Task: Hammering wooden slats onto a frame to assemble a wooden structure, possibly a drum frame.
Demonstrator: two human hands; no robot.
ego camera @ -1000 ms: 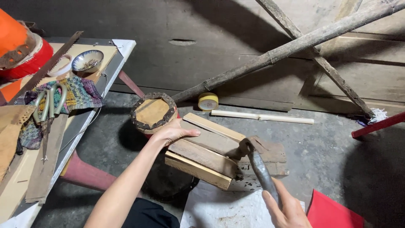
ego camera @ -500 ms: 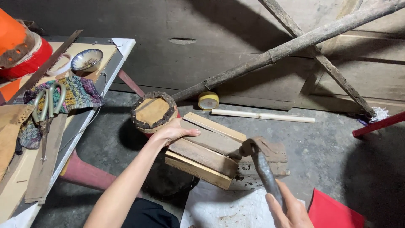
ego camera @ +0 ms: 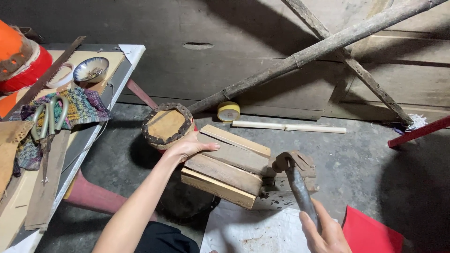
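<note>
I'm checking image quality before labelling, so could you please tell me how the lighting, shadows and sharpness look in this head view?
Head view: light is dim and even, no glare; the left hand on the stacked wooden slats is sharp; a dark shadow lies beneath the slats; the hammer in the right hand looks slightly soft; straight poles show no obvious distortion.

Bare floor [ego camera: 365,164] lies open right of the wood stack [ego camera: 229,168]. Leftward, the round stool [ego camera: 167,125] and desk [ego camera: 93,136] crowd in — slanted poles [ego camera: 300,56] bar the back.

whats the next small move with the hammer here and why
Probably a short tap down: the right hand holds the hammer with its head right at the edge of the wooden slats, which the left hand presses flat to steady.
</note>
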